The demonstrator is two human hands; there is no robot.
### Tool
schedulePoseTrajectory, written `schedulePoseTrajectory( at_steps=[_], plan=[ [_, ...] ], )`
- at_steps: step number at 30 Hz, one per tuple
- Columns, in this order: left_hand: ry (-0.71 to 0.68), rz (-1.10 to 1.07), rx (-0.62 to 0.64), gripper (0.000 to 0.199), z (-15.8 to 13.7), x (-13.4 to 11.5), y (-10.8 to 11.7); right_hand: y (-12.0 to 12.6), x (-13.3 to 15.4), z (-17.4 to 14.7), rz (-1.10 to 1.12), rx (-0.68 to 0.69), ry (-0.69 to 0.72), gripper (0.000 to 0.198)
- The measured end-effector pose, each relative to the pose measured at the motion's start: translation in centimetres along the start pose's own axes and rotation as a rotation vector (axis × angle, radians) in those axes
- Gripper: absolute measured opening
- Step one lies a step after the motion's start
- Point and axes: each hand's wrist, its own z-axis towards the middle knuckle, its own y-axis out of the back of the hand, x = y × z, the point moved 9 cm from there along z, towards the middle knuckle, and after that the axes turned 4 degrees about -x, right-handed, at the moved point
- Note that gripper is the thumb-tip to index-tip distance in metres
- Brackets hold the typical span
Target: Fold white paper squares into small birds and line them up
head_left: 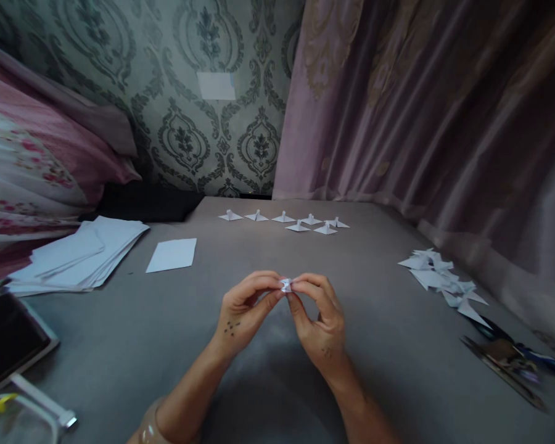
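Between my two hands, a small folded piece of white paper (pixel 286 285) is held just above the middle of the grey table. My left hand (pixel 247 305) pinches its left side between thumb and fingers. On the other side, my right hand (pixel 319 314) grips it the same way, thumb below and fingers above. The fingertips hide most of the paper's shape. Farther back, several folded paper shapes with pointed wings (pixel 283 217) stand in two uneven rows. More folded white pieces (pixel 437 274) lie heaped near the right edge.
At the left are a stack of white paper (pixel 120 243) and a single square sheet (pixel 172 254). A dark-screened device (pixel 13 339) and a white cable (pixel 46 398) lie front left. Scissors (pixel 504 370) and other tools sit at the right. Curtains (pixel 351 123) border the table (pixel 250 246).
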Motion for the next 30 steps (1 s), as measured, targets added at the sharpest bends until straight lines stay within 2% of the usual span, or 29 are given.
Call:
schedulePoseTrajectory(
  at_steps=[10,30],
  plan=[
    [-0.119,0.124,0.047,0.014,0.0,-0.6,-0.3,0.0,0.0,0.1,0.000,-0.025,-0.021,0.023],
    [-0.076,0.177,0.091,0.009,0.1,0.9,-0.6,-0.5,-1.6,-0.3,0.024,-0.005,-0.161,0.013]
  ],
)
